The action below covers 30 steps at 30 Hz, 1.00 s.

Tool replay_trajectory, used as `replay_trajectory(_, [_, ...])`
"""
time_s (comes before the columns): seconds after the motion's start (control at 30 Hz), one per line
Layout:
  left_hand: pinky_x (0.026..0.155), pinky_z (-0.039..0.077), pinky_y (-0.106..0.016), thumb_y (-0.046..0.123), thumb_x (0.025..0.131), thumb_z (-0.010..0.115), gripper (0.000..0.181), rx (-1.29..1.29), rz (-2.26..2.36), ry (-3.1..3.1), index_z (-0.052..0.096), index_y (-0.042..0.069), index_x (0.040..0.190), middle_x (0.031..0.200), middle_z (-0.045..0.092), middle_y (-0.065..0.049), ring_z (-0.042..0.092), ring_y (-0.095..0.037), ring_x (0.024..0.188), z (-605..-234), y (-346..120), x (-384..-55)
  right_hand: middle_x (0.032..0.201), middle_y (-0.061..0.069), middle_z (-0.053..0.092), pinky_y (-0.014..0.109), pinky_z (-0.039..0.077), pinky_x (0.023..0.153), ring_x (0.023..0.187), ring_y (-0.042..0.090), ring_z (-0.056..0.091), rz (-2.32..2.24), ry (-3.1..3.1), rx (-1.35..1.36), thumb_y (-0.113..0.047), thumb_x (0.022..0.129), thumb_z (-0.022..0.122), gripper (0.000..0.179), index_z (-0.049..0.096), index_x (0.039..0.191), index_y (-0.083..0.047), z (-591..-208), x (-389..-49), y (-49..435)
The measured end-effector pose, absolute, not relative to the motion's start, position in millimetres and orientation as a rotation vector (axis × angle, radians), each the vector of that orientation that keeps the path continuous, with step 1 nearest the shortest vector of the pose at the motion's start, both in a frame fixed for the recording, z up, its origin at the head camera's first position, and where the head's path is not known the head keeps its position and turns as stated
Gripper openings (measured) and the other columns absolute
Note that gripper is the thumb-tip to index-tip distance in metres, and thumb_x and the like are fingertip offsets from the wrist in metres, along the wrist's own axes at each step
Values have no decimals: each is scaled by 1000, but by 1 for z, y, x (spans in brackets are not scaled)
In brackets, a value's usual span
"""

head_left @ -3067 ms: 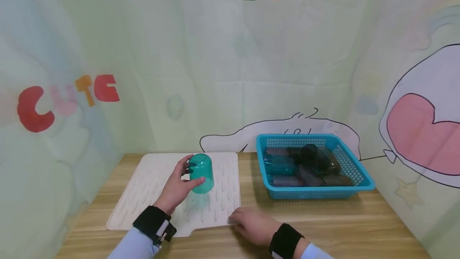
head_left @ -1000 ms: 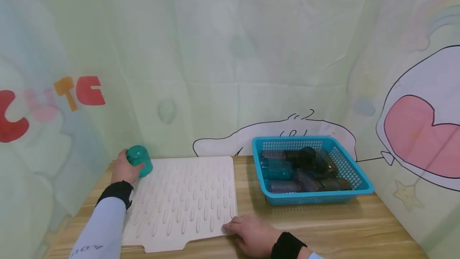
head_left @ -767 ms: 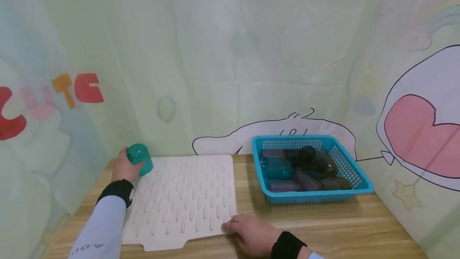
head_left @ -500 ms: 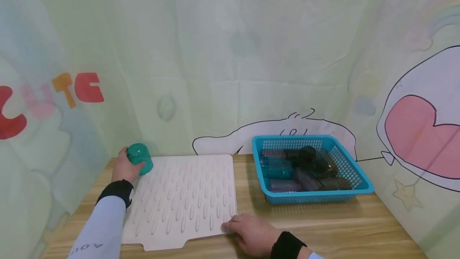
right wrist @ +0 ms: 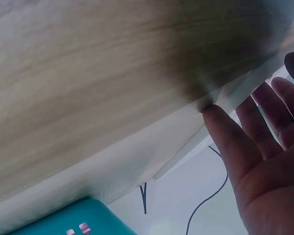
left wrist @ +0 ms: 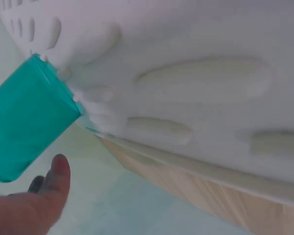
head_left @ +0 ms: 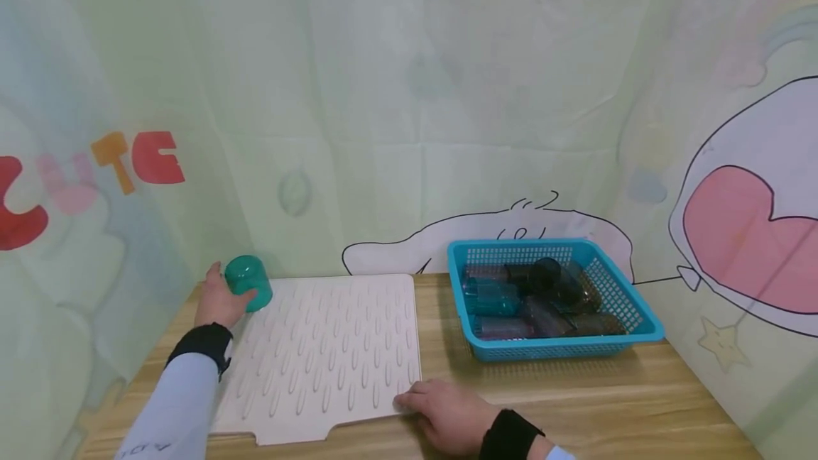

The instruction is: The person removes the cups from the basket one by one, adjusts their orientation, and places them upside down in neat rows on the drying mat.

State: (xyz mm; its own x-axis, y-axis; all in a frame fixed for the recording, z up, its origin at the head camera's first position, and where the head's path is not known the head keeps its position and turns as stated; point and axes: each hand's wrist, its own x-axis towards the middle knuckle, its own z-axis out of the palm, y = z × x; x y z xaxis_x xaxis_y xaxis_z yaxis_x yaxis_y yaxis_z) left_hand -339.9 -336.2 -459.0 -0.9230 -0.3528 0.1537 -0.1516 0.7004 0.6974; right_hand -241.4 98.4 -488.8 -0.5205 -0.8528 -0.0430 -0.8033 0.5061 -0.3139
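Observation:
A translucent green cup [head_left: 249, 282] stands upside down on the far left corner of the white ridged drying mat [head_left: 332, 346]. My left hand [head_left: 220, 300] is beside the cup. The left wrist view shows a small gap between the fingers [left wrist: 59, 176] and the cup [left wrist: 32, 117], so the hand has no hold on it. My right hand [head_left: 450, 414] rests by the mat's near right corner, fingertips at its edge. Its fingers [right wrist: 230, 137] look loosely extended in the right wrist view, with nothing gripped.
A blue plastic basket [head_left: 562, 353] stands at the back right, holding several translucent cups [head_left: 495, 300] in teal, purple and dark tones. A printed curtain [head_left: 383, 126] hangs behind the wooden table [head_left: 607, 403] and along both sides.
About three seconds ago my left hand held the cup over the mat's middle. The cup now stands at the far left corner, and the hand has just loosened from it. My right hand stays.

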Motion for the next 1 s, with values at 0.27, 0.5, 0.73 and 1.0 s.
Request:
replay_trajectory(0.27, [98, 39, -63, 15, 94, 55, 72, 308, -1068, -2446, 12, -4, 148, 140, 31, -32, 32, -46, 122, -449, -320, -314, 114, -8, 61, 23, 49, 87, 100, 0, 50, -390, 2595, -1472, -12, 92, 55, 37, 56, 129, -17, -495, -239, 100])
replay_trajectory(0.5, [96, 40, -58, 23, 102, 40, 58, 107, -1220, -2522, 15, -3, 147, 136, 40, -29, 40, -40, 120, -446, -291, -288, 113, -4, 62, 25, 50, 88, 101, 3, 52, -380, 2647, -1540, -10, 91, 55, 37, 57, 128, -14, -494, -239, 97])
replay_trajectory(0.73, [97, 43, -56, 30, 102, 40, 53, -33, -1252, -2715, 24, 4, 145, 134, 45, -22, 43, -35, 119, -449, -251, -266, 113, -4, 62, 25, 50, 89, 102, 3, 52, -362, 2663, -1540, -10, 91, 55, 37, 57, 128, -14, -493, -243, 95])
replay_trajectory(1.0, [95, 47, -51, 21, 99, 49, 46, -161, -1212, -2884, 34, 13, 142, 132, 50, -16, 49, -27, 113, -458, -201, -243, 115, -4, 63, 26, 49, 92, 106, 4, 52, -385, 2663, -1516, -9, 92, 54, 36, 57, 127, -14, -495, -242, 96])
